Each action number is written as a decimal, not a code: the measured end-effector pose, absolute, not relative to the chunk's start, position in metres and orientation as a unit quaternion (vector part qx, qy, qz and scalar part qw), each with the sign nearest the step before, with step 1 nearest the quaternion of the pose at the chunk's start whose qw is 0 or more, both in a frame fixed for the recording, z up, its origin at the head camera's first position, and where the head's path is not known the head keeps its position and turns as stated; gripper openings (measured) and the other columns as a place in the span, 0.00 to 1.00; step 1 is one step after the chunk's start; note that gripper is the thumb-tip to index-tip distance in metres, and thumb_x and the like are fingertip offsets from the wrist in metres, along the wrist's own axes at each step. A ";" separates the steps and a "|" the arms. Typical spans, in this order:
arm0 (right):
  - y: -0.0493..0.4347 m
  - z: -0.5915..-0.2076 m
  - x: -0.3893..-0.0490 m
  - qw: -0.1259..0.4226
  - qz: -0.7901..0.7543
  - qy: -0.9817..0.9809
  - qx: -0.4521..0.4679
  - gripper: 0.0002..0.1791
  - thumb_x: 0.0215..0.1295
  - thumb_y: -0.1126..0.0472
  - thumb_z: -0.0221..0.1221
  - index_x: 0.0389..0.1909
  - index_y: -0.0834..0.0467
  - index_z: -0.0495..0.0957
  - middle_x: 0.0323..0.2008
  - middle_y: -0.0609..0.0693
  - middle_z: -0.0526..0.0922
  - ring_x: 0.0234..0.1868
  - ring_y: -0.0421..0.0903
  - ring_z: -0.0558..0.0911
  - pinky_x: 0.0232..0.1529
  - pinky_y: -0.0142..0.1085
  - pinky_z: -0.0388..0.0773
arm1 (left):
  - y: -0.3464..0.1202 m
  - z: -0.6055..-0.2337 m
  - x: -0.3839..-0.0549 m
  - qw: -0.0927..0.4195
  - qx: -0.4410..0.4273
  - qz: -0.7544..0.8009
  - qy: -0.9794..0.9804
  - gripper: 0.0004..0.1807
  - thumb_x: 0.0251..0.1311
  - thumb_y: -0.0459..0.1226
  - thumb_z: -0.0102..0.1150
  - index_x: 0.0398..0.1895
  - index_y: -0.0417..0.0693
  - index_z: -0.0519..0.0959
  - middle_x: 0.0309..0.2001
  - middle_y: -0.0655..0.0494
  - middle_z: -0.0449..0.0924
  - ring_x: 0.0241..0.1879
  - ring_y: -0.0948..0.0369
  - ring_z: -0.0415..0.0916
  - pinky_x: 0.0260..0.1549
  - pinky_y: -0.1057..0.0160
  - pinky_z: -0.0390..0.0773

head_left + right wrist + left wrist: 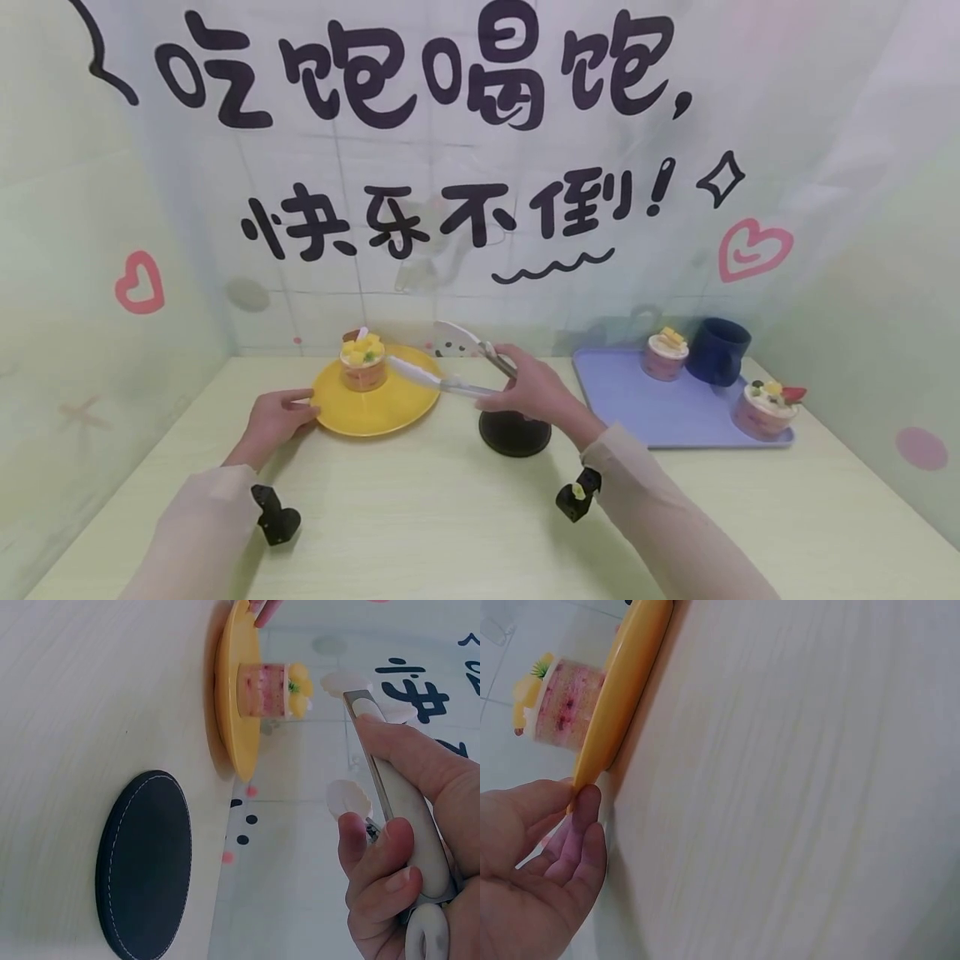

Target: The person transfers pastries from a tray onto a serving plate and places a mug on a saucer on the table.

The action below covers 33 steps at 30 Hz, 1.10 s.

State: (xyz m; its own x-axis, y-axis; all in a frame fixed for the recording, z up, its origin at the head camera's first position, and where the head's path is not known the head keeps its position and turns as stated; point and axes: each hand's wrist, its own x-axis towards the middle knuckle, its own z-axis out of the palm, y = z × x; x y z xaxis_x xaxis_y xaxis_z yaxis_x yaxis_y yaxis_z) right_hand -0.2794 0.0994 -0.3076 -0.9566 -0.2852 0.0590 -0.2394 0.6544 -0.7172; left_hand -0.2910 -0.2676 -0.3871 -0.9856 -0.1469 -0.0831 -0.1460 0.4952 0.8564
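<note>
Plate pinched at its rim, open tongs poised beside the dessert cup

The left hand pinches the near-left rim of the round, glossy yellow plate between thumb and fingers. On that plate, a clear cup of pink layered dessert topped with yellow fruit-like cubes stands upright. The right hand has its fingers curled round the pale-handled metal tongs with white scalloped tips; the tongs' arms are spread, and the right wrist view shows the tips clear of the cup.

The step in hand looks like steadying the plate while the tongs are lined up with the cup. If the cup is to be gripped, the next move calls for lowering both tips astride its wall, below the loose-looking topping, then squeezing gently while the left hand keeps the plate steady.
</note>
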 end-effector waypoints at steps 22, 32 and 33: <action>0.132 -0.314 -0.277 0.018 -0.415 0.899 -0.138 0.45 0.42 0.56 0.72 0.64 0.51 0.61 0.23 0.52 0.78 0.13 0.43 0.68 0.09 0.30 0.63 | -0.268 -0.390 -0.293 -0.002 0.085 -0.502 -0.861 0.28 0.60 0.33 0.54 0.61 0.27 0.62 0.44 0.35 0.77 0.30 0.65 0.77 0.31 0.69 0.79; 0.152 -0.316 -0.275 0.015 -0.405 0.907 -0.118 0.47 0.42 0.53 0.72 0.65 0.48 0.60 0.26 0.51 0.79 0.15 0.43 0.68 0.10 0.32 0.65 | -0.267 -0.389 -0.291 -0.003 0.085 -0.498 -0.863 0.28 0.60 0.34 0.54 0.61 0.27 0.62 0.46 0.33 0.75 0.32 0.63 0.77 0.32 0.67 0.79; 0.154 -0.316 -0.275 0.015 -0.403 0.907 -0.117 0.47 0.42 0.53 0.72 0.65 0.48 0.60 0.26 0.51 0.79 0.15 0.44 0.68 0.10 0.32 0.65 | -0.267 -0.389 -0.291 -0.003 0.085 -0.497 -0.863 0.28 0.60 0.34 0.54 0.61 0.27 0.62 0.46 0.33 0.75 0.32 0.63 0.77 0.32 0.67 0.79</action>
